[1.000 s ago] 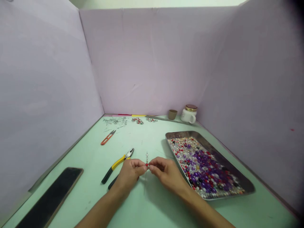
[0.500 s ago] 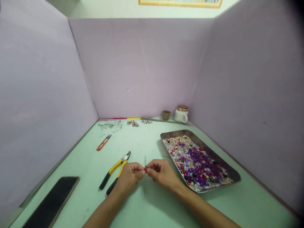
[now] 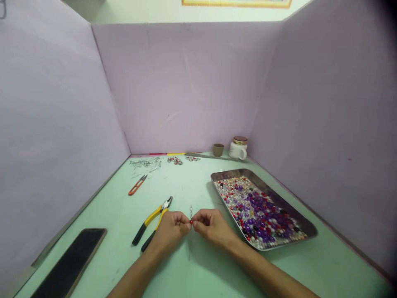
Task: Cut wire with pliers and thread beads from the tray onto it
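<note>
Above the table's near middle, my left hand (image 3: 173,228) and my right hand (image 3: 211,227) meet fingertip to fingertip. Both are closed in a pinch on a short beaded wire (image 3: 191,210). A red bead (image 3: 191,222) shows right between the fingertips, with small clear or silvery beads above it. Below the fingers a thin bare end of wire hangs toward the table. Pliers with yellow and black handles (image 3: 148,220) lie just left of my left hand, partly behind it. Close by my right hand is a metal tray (image 3: 228,212) of loose beads in purple, red, white and black.
Orange thread snips (image 3: 136,186) lie farther back on the left, near a heap of thin wire pieces (image 3: 145,163). Beaded pieces (image 3: 175,160) rest at the back. A brown cup (image 3: 218,150) and a lidded white mug (image 3: 238,149) stand back right. A phone (image 3: 74,260) lies front left.
The whole view has shifted slightly, so things sit a little farther right. Both hands keep their pinch, and the lower wire end looks slightly more bent.
</note>
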{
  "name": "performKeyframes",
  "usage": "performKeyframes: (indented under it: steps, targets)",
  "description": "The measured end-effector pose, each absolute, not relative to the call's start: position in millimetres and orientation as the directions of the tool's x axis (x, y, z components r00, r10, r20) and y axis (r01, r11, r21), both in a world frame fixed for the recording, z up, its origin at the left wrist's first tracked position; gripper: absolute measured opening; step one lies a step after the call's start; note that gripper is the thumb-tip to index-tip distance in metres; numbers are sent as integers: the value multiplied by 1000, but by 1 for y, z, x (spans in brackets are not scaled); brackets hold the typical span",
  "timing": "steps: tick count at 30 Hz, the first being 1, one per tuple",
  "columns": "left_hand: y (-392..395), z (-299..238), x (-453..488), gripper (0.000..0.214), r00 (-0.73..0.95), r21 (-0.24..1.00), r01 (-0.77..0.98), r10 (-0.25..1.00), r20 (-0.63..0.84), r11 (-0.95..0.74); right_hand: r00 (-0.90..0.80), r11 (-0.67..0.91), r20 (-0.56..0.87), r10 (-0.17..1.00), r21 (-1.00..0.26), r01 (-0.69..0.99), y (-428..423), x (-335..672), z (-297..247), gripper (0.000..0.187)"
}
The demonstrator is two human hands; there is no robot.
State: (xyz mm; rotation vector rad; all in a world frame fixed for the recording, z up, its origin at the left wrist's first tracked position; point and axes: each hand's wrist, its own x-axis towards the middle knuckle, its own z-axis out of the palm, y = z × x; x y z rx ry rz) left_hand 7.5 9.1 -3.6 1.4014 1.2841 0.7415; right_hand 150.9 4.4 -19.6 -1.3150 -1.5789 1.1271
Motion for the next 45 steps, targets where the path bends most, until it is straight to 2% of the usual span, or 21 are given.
performKeyframes:
  steps: [11, 14, 18, 22, 26, 30, 36, 39, 42, 45]
  targets:
    - [9, -6, 5, 11, 275, 948, 227, 919, -281, 222, -172, 93, 41, 984, -946, 310, 2, 151, -19, 12]
    - [9, -6, 5, 13, 290, 945, 185, 904, -314, 269, -212, 98, 44, 976, -962, 254, 2, 153, -17, 14]
    - [8, 0, 4, 16, 240, 949, 91, 918, -316, 303, -242, -45, -76, 967, -990, 132, 3, 154, -9, 20]
    - [8, 4, 3, 18, 205, 963, 98, 942, -266, 251, -232, -230, -241, 942, -970, 71, 2, 154, -2, 22]
    - [9, 5, 1, 15, 212, 960, 140, 939, -269, 243, -277, -264, -287, 917, -957, 117, 3, 153, -6, 15]
    - [8, 4, 5, 11, 178, 946, 181, 937, -301, 269, -309, -206, -251, 917, -963, 171, 5, 154, -12, 10]
    - [5, -2, 10, 15, 162, 954, 75, 941, -298, 289, -299, -31, -144, 943, -935, 354, -1, 158, -8, 14]
    - [5, -4, 10, 17, 137, 951, 81, 941, -309, 300, -262, 39, -78, 962, -910, 413, 0, 159, -10, 17]
    - [5, -5, 12, 17, 128, 952, 110, 946, -299, 286, -156, 93, 40, 987, -933, 347, 4, 159, -13, 17]
    - [2, -5, 15, 16, 142, 964, 164, 962, -232, 208, -143, -55, -72, 987, -991, 123, 6, 157, -11, 19]
